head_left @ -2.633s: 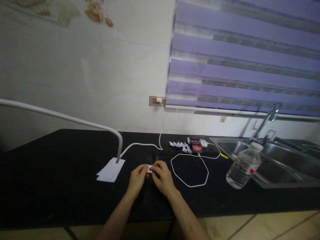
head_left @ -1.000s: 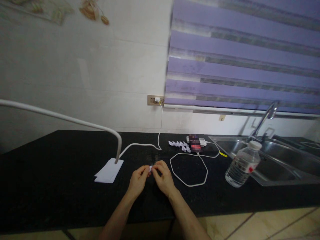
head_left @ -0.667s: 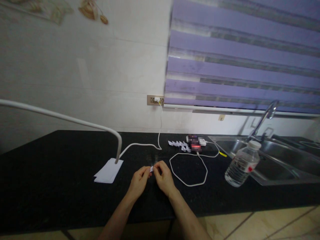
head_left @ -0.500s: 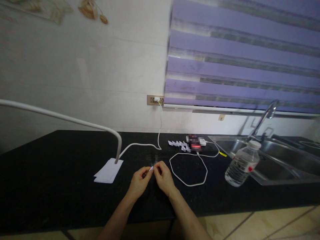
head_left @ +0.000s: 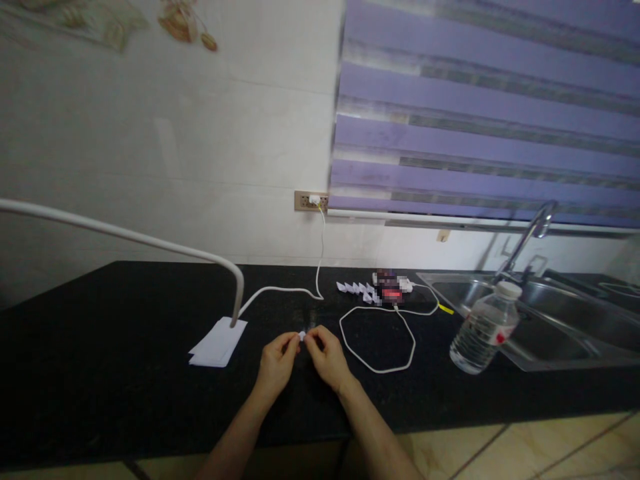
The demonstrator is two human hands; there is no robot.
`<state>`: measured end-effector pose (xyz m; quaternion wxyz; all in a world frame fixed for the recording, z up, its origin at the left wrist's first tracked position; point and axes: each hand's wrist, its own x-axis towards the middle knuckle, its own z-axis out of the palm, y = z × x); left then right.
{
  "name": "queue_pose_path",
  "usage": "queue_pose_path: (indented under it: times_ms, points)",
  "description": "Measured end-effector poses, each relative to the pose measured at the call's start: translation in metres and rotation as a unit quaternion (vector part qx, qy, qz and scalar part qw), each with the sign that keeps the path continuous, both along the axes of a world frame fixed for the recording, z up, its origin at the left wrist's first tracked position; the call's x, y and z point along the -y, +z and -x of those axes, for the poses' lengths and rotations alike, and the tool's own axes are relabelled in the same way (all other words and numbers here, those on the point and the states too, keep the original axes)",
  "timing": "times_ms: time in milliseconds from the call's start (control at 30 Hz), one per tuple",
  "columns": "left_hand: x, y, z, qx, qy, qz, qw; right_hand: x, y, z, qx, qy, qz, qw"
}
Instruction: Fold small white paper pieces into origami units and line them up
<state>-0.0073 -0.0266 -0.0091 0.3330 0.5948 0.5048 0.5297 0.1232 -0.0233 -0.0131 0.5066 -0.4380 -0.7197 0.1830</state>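
Note:
A small folded piece of white paper (head_left: 302, 336) is pinched between my two hands, just above the dark countertop (head_left: 125, 407). My left hand (head_left: 277, 360) grips its left side with thumb and forefinger. On the other side my right hand (head_left: 327, 357) pinches it, fingers curled, and the fingertips hide most of the paper. Left of my hands lie flat white paper sheets (head_left: 216, 345), slightly fanned. Several small folded paper pieces (head_left: 355, 288) sit in a row further back, right of centre.
A white lamp arm (head_left: 125, 232) reaches in from the left over the sheets. A white cable (head_left: 377, 371) loops right of my hands to a blurred device (head_left: 391, 288). A water bottle (head_left: 485, 330) stands before the steel sink (head_left: 535, 360) with its faucet (head_left: 543, 220).
My left fingers have shifted slightly and straightened against the paper. The small paper piece has turned between my fingertips. The surroundings look the same.

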Motion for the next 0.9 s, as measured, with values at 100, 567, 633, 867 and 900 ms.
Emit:
queue_pose_path:
  times_ms: [100, 567, 633, 867, 900]
  points:
    - [-0.001, -0.001, 0.0, -0.014, 0.003, -0.025, 1.0, 0.001, -0.001, 0.002, 0.022, 0.0, -0.03, 0.999]
    - [0.002, 0.005, -0.002, -0.04, -0.078, -0.006, 0.996, 0.002, 0.001, -0.003, 0.036, 0.029, 0.026, 0.999]
    - [0.002, 0.006, -0.001, -0.045, -0.061, 0.005, 0.997, 0.002, 0.001, -0.003, 0.015, 0.029, 0.036, 0.999]
    - [0.004, 0.008, 0.0, -0.07, -0.048, -0.018, 0.996, 0.001, -0.001, -0.003, -0.014, 0.045, 0.055, 0.997]
    - [0.004, 0.007, -0.001, -0.079, -0.046, -0.021, 0.996, 0.001, -0.002, -0.002, -0.016, 0.047, 0.062, 0.997]
